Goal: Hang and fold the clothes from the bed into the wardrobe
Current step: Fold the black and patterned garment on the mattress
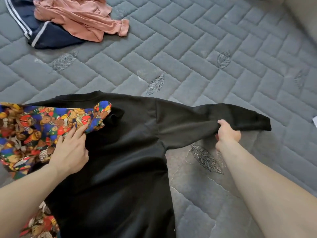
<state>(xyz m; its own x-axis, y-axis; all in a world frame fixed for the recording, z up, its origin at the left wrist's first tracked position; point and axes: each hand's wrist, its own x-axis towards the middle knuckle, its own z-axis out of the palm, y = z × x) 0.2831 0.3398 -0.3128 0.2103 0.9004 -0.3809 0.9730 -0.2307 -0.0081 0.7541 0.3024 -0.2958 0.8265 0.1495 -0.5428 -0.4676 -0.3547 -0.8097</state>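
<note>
A black sweatshirt (130, 152) lies spread on the grey quilted bed (188, 57), its body running toward me and one sleeve stretched out to the right. My right hand (227, 133) grips that sleeve near the cuff, fingers curled round the cloth. My left hand (70, 148) rests with straight fingers on a bright bear-print garment (34, 127) that lies over the sweatshirt's left side. The sweatshirt's left sleeve is hidden beneath that print cloth.
At the far left of the bed sit a crumpled pink top (80, 18) and a navy garment with white stripes (48, 36) under it. A beige surface (305, 16) borders the bed at the top right. A white scrap (314, 120) shows at the right edge.
</note>
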